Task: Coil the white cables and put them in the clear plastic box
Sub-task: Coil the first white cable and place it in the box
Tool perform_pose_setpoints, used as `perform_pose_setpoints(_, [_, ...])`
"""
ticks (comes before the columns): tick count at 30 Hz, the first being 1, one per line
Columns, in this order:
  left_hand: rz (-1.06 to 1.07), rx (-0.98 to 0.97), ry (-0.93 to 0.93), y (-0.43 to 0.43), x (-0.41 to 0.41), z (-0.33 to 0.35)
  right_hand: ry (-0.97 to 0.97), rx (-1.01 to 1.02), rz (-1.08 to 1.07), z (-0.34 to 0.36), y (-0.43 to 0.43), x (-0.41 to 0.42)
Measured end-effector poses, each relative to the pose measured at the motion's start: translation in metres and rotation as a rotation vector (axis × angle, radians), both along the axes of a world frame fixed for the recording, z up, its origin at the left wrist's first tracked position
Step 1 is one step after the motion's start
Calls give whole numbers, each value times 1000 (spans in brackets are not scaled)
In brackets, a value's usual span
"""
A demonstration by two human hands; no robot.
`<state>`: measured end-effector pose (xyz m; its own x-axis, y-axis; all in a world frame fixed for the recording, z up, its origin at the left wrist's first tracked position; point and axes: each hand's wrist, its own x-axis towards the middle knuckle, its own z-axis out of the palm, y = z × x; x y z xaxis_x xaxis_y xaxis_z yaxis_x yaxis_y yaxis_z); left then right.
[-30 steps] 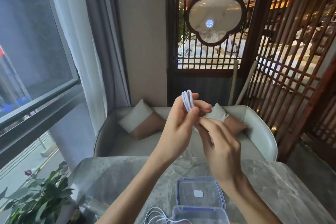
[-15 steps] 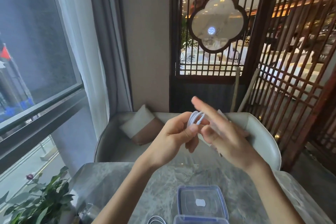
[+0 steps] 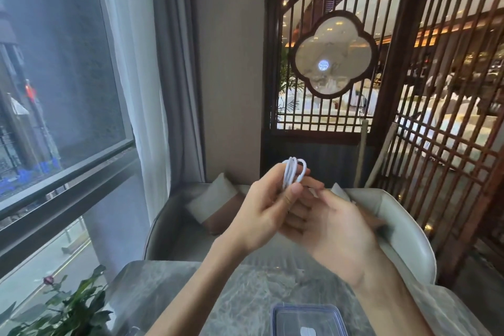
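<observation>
My left hand (image 3: 261, 215) is raised over the table and pinches a small coil of white cable (image 3: 293, 173) between thumb and fingers; the loops stick up above the fingertips. My right hand (image 3: 335, 232) is just to its right and lower, blurred, its fingers reaching in under the coil. Whether they pinch the cable's end is unclear. A clear lid with a blue rim (image 3: 305, 308) lies flat on the table at the bottom edge of the view. The clear plastic box itself is out of view.
A grey marble table (image 3: 240, 289) lies below my hands. A leafy plant (image 3: 68, 308) stands at its left corner. Behind the table is a pale sofa with cushions (image 3: 215, 204), then a wooden lattice screen (image 3: 450, 117) and a large window on the left.
My right hand dropped from beside the coil to under my left hand's fingers. The view tilted upward, so the box and the loose cables left the bottom of the frame.
</observation>
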<state>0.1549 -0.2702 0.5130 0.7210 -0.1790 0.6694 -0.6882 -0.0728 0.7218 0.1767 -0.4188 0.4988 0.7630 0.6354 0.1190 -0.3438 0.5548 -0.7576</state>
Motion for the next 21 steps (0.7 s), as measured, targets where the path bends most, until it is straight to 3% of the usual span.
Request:
perform_pose_setpoints(3, [32,-33,-88,-1,4,-4,111,21,98,4,1,-12])
perform_pose_setpoints(9, [173,-274,-269,-11,9,6,46,6,216,7,6,-19])
perform_pose_setpoints(12, [64,-329,-104,-7,8,16,-274,-266,-91,7,0,-20])
perform_pose_setpoints(15, [-181,-343,212,1,6,22,-689,-534,-488,10,-9,-20])
perform_pose_setpoints(18, [-342,-317,446,7,5,23,-896,-610,-468,14,-12,-17])
perform_pose_setpoints(21, [-92,-338,545,1,5,20,-909,-635,-588,8,-6,-15])
